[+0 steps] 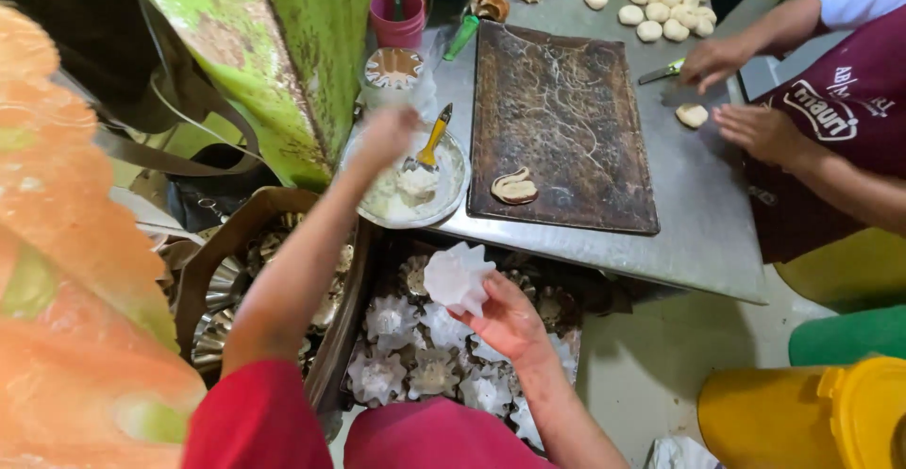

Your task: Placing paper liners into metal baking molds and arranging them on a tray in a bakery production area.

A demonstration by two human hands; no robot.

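Grease could have dripped onto the tabletop [717, 233] as the left hand [385, 137], its grip too blurred to tell, reached over the metal bowl [451, 191] by the yellow-handled brush [432, 141], while the right hand [505, 323] clasped a white fluted mould [456, 277] above the mould tray [406, 346].

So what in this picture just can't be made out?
- Left hand: motion-blurred over the bowl, so its grip is unclear.
- White mould in the right hand: its inside faces away.
- Tins in the left box: mostly hidden by the forearm and box wall.
- Yellow bin: cut off by the frame's edge.
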